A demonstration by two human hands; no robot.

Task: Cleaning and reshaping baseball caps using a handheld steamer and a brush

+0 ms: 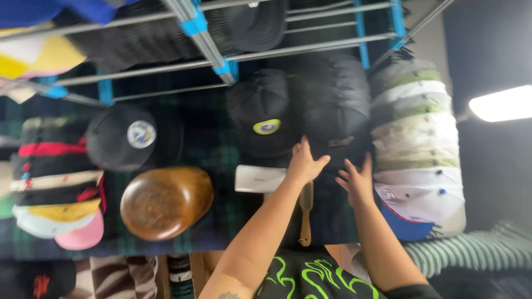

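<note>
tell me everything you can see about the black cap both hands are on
The black cap looks like dark fabric and sits on a stack of similar dark caps on the plaid-covered surface. A small brownish patch shows on it. The left hand and right hand both press on its lower edge. A yellow-badged black cap lies beside it.

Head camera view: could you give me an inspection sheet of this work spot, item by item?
Surface: table under a dark plaid cloth.
Job's things: stack of black caps, both hands at its near end.
Clutter: black cap with yellow patch; black cap with round patch; wooden hat form; wooden brush; white card; mixed cap stack on the left; pale cap stack on the right.
Hands: left hand and right hand open, fingers spread on the black caps.
Cables: nothing seen.
Surroundings: metal rack with blue joints; ceiling light.
</note>
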